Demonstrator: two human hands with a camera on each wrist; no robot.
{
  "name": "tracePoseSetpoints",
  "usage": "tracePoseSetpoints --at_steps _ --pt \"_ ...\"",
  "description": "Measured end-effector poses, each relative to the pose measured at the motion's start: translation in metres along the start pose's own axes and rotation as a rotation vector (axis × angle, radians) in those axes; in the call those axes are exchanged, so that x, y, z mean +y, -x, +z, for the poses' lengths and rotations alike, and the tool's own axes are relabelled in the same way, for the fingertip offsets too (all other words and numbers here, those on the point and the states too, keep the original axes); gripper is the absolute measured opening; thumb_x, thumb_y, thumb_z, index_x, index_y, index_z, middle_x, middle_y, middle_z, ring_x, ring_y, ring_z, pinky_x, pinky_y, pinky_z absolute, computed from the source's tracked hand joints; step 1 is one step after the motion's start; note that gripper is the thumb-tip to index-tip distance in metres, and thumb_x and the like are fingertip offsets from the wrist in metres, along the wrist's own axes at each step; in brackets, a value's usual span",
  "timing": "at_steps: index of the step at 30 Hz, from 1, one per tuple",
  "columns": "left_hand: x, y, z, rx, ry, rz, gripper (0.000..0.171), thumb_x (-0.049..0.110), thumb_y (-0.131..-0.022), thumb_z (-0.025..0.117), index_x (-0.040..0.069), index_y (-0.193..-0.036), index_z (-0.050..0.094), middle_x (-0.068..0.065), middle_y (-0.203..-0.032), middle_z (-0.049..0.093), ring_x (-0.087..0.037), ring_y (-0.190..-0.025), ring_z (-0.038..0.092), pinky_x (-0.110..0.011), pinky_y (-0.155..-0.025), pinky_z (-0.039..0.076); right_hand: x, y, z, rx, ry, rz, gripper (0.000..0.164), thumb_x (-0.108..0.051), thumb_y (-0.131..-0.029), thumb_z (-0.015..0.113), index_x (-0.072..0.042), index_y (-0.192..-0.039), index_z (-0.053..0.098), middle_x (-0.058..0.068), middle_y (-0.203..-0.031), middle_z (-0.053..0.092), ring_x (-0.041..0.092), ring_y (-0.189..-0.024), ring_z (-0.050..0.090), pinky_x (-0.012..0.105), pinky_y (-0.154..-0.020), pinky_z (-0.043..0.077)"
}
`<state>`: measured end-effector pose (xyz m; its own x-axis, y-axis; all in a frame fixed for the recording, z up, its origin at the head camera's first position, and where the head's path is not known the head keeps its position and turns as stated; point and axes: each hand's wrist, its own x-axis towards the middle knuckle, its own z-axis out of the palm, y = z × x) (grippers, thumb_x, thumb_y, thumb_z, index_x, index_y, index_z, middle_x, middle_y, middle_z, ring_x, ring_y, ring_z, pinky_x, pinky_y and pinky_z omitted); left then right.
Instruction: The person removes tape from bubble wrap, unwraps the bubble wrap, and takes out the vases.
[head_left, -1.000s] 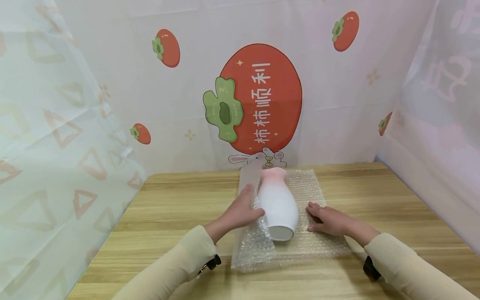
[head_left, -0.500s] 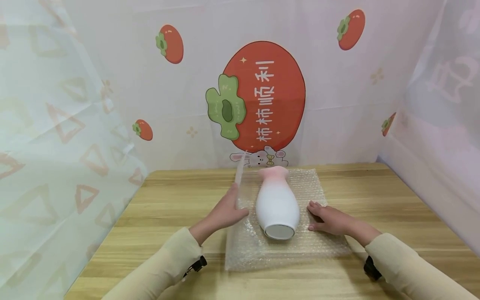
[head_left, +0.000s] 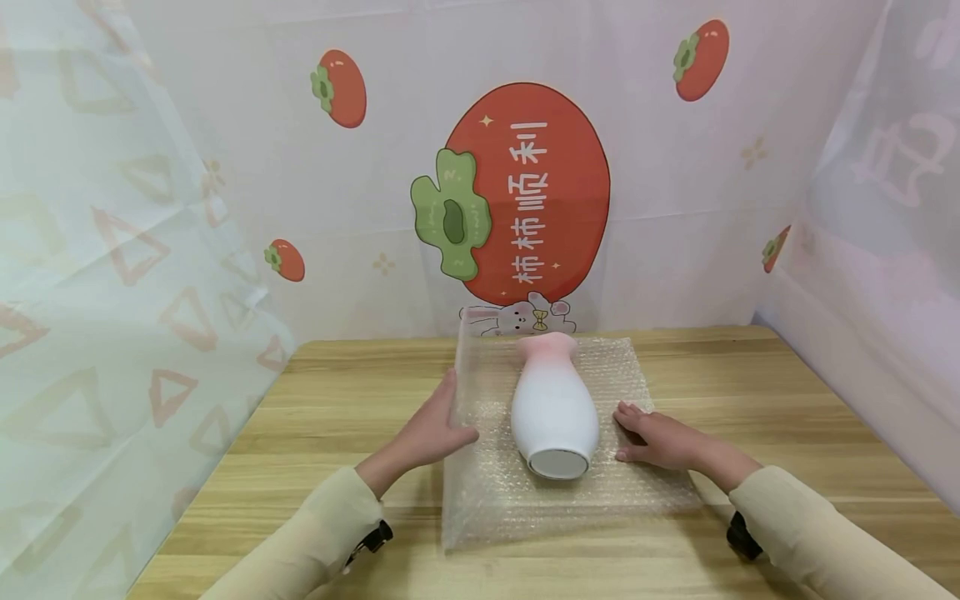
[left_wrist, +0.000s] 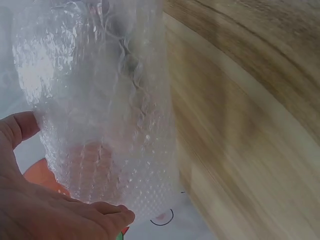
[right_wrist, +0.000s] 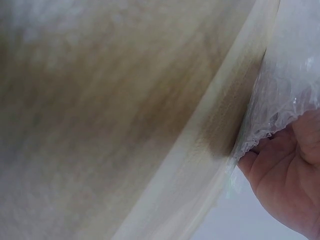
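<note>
A white vase with a pink neck lies on its side on a sheet of bubble wrap, its base toward me. My left hand is at the sheet's raised left edge, thumb spread on the inner side and straight fingers behind the clear film. In the left wrist view, the bubble wrap stands up between thumb and fingers. My right hand rests on the right part of the sheet, beside the vase and apart from it. In the right wrist view, crumpled film partly hides the right hand.
The sheet lies on a wooden table. A white backdrop printed with persimmons stands behind the table's far edge. Hanging sheets flank both sides, the left sheet patterned with triangles.
My left hand has moved left, drawing the bubble wrap flap off the vase's left side until the flap stands nearly upright. The vase rolled slightly left. The right hand has stayed in place.
</note>
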<state>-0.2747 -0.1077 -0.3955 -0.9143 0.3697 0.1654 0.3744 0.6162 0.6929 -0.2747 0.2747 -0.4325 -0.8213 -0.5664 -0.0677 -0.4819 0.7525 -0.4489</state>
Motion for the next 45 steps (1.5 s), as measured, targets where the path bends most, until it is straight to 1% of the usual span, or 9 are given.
tracePoseSetpoints --at_steps 4,9,16,21,24,26,33,36,45 --pt "-0.003 0.003 -0.005 -0.010 0.024 -0.039 0.101 0.020 -0.078 0.071 -0.006 -0.152 0.008 -0.024 -0.157 0.014 -0.034 -0.143 0.018 -0.048 -0.113 0.019 0.001 0.000 0.001 -0.002 -0.005 0.009 0.078 -0.039 -0.093 0.063 0.016 -0.142 0.034 0.038 -0.147 0.025 0.053 -0.135 0.023 0.065 -0.105 0.021" --pt "-0.012 0.004 -0.008 0.001 0.078 -0.013 0.099 0.018 -0.077 0.073 -0.004 -0.153 0.012 -0.025 -0.152 0.029 -0.039 -0.133 0.037 -0.052 -0.106 0.032 0.001 0.000 0.001 -0.001 -0.004 0.012 0.078 -0.039 -0.094 0.063 0.016 -0.142 0.033 0.038 -0.147 0.025 0.053 -0.135 0.023 0.065 -0.106 0.021" --pt "-0.024 0.008 -0.015 -0.013 0.059 -0.030 0.099 0.024 -0.080 0.072 0.000 -0.154 0.012 -0.021 -0.155 0.025 -0.038 -0.138 0.030 -0.052 -0.109 0.027 -0.001 0.000 0.001 -0.001 0.002 0.011 0.079 -0.039 -0.094 0.063 0.016 -0.142 0.033 0.038 -0.147 0.025 0.053 -0.135 0.023 0.064 -0.106 0.021" --pt "-0.028 0.011 -0.020 -0.029 0.110 -0.034 0.093 0.023 -0.081 0.073 0.002 -0.154 0.018 -0.025 -0.148 0.037 -0.041 -0.130 0.041 -0.055 -0.103 0.035 -0.002 0.000 0.000 -0.001 -0.002 0.012 0.078 -0.038 -0.093 0.063 0.016 -0.142 0.034 0.038 -0.147 0.025 0.053 -0.135 0.023 0.064 -0.106 0.022" --pt "-0.031 0.013 -0.023 -0.039 0.105 -0.034 0.091 0.022 -0.081 0.073 0.003 -0.154 0.020 -0.025 -0.143 0.042 -0.041 -0.125 0.046 -0.056 -0.099 0.039 -0.002 0.001 0.000 -0.002 -0.003 0.012 0.079 -0.039 -0.093 0.063 0.016 -0.142 0.034 0.038 -0.147 0.025 0.053 -0.135 0.024 0.064 -0.106 0.022" --pt "-0.032 0.014 -0.025 -0.045 0.088 -0.037 0.092 0.019 -0.081 0.072 0.003 -0.154 0.019 -0.025 -0.146 0.039 -0.042 -0.128 0.044 -0.056 -0.101 0.037 -0.002 0.001 0.000 -0.004 -0.004 0.014 0.078 -0.038 -0.093 0.063 0.016 -0.142 0.034 0.038 -0.147 0.025 0.053 -0.135 0.024 0.064 -0.106 0.022" --pt "-0.045 0.020 -0.030 -0.078 -0.053 -0.099 0.099 0.015 -0.080 0.073 -0.011 -0.150 0.009 -0.030 -0.154 0.014 -0.043 -0.141 0.017 -0.052 -0.113 0.016 -0.002 0.000 0.000 -0.010 0.002 0.023 0.077 -0.037 -0.094 0.063 0.016 -0.142 0.033 0.037 -0.147 0.024 0.053 -0.136 0.023 0.064 -0.106 0.021" --pt "-0.052 0.023 -0.033 -0.098 -0.076 -0.098 0.101 0.013 -0.077 0.075 -0.014 -0.149 0.009 -0.032 -0.153 0.014 -0.045 -0.140 0.018 -0.053 -0.112 0.016 -0.002 -0.001 0.000 -0.009 0.007 0.019 0.078 -0.037 -0.094 0.063 0.016 -0.142 0.033 0.038 -0.147 0.025 0.053 -0.135 0.023 0.064 -0.106 0.022" --pt "-0.063 0.031 -0.039 -0.180 -0.106 -0.156 0.108 0.013 -0.074 0.080 -0.015 -0.148 0.007 -0.033 -0.153 0.013 -0.046 -0.140 0.018 -0.054 -0.112 0.018 -0.001 -0.001 0.000 -0.009 0.010 0.014 0.079 -0.038 -0.093 0.063 0.016 -0.142 0.033 0.038 -0.147 0.025 0.053 -0.135 0.023 0.062 -0.106 0.023"
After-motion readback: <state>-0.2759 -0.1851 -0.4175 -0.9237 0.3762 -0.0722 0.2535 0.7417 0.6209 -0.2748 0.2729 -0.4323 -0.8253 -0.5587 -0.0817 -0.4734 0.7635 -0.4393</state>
